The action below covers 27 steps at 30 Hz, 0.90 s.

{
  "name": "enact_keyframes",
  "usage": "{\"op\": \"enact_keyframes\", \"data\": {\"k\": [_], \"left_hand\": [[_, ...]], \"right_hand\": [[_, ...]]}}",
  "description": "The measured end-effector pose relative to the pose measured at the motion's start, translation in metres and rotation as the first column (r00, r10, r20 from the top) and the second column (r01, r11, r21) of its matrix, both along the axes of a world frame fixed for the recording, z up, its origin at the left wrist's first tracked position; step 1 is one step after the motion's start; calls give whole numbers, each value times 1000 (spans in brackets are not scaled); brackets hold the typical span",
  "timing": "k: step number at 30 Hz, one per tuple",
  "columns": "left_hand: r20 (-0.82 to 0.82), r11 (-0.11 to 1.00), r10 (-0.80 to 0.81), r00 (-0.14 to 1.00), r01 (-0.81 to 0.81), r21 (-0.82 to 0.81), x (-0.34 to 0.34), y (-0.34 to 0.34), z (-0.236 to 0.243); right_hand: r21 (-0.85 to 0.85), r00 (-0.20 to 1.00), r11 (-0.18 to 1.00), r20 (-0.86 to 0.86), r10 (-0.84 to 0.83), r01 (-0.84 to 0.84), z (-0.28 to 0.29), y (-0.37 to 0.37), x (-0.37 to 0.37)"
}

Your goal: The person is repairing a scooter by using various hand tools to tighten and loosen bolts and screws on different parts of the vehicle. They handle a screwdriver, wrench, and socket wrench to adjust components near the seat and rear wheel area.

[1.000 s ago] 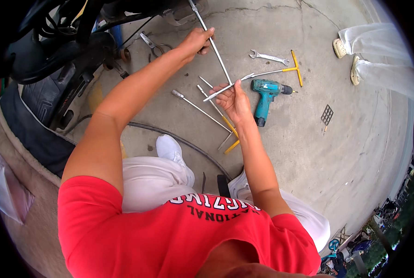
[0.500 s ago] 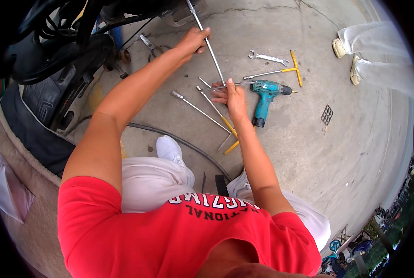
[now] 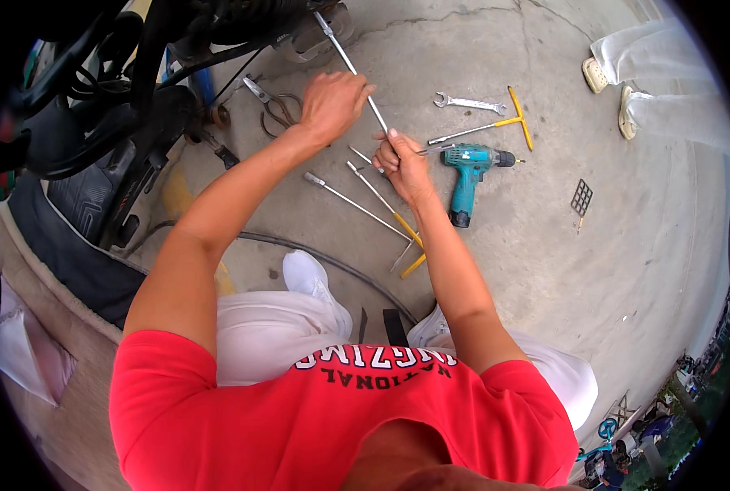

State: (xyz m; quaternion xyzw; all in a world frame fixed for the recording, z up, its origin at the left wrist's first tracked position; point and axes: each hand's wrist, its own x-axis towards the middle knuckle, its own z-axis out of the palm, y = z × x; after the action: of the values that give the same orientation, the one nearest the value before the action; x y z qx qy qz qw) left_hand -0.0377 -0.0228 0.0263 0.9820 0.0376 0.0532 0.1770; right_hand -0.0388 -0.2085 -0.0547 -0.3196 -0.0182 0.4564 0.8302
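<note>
A long silver T-handle socket wrench (image 3: pixel 348 61) slants up to the dark underside of a vehicle (image 3: pixel 156 49). Its far tip meets the shadowed machinery, where I cannot make out what it touches. Partway along the shaft, my left hand (image 3: pixel 332 105) is closed round it. At the near end, my right hand (image 3: pixel 404 168) has its fingers curled round the crossbar, which sticks out toward the cordless drill (image 3: pixel 465 176). That teal drill lies on the concrete just right of the hand. Left of the right hand lie yellow-handled T-wrenches (image 3: pixel 404 225) and a silver socket wrench (image 3: pixel 352 200).
Scissors (image 3: pixel 268 100) with dark handles lie beyond my left forearm. An open-end wrench (image 3: pixel 469 104) and another yellow T-wrench (image 3: pixel 508 121) are past the drill. A dark hose (image 3: pixel 316 248) curves before my shoes. Another person's legs (image 3: pixel 659 65) stand at far right, near a small black grid (image 3: pixel 581 198).
My right hand's fingers have gone from spread at the crossbar to curled round it. My left hand has shifted slightly down and left, its back turned up.
</note>
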Motion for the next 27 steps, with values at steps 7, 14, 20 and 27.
{"op": "enact_keyframes", "data": {"k": [7, 14, 20, 27], "left_hand": [[-67, 777, -622, 780, 603, -183, -3, -66, -17], [-786, 966, -232, 572, 229, -119, 20, -83, -9], [-370, 970, -229, 900, 181, -161, 6, -60, -22], [-61, 749, 487, 871, -453, -484, 32, 11, -1]], "right_hand": [[-146, 981, 971, 69, -182, 190, -26, 3, -17], [433, 681, 857, -719, 140, 280, -20, 30, -49], [164, 668, 956, -743, -43, 244, -8, 39, -53], [-286, 973, 948, 219, -77, 139, 9, 0, -14]]}}
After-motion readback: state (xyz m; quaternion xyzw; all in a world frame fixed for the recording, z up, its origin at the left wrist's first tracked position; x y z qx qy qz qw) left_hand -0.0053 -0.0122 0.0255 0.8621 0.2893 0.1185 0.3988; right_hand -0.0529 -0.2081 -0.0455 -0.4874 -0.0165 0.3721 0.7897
